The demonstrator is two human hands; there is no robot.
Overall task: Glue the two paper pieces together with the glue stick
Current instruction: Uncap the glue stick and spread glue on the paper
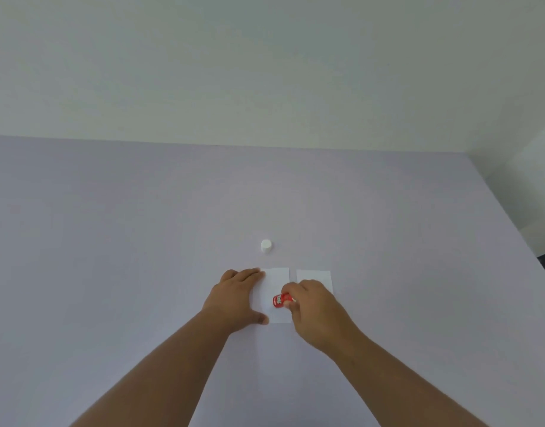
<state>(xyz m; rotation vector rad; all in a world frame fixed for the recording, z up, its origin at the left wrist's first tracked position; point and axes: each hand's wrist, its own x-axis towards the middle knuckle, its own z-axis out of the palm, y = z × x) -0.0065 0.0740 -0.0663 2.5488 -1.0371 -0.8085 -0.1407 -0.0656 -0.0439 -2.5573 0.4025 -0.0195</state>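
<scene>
Head cam: left hand [234, 295] lies flat and spread on the left paper piece [275, 282], pinning its left edge; right hand [315, 306] is wrapped around the red glue stick [281, 300], tip over that same paper; second paper piece [313, 278] just beside; white cap [266, 246] stands farther back on the lilac table [110, 241].

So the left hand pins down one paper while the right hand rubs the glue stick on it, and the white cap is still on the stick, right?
Not quite: in the head view the cap stands off on the table, beyond the papers. The rest holds: left hand pins the paper, right hand holds the glue stick on it.
</scene>
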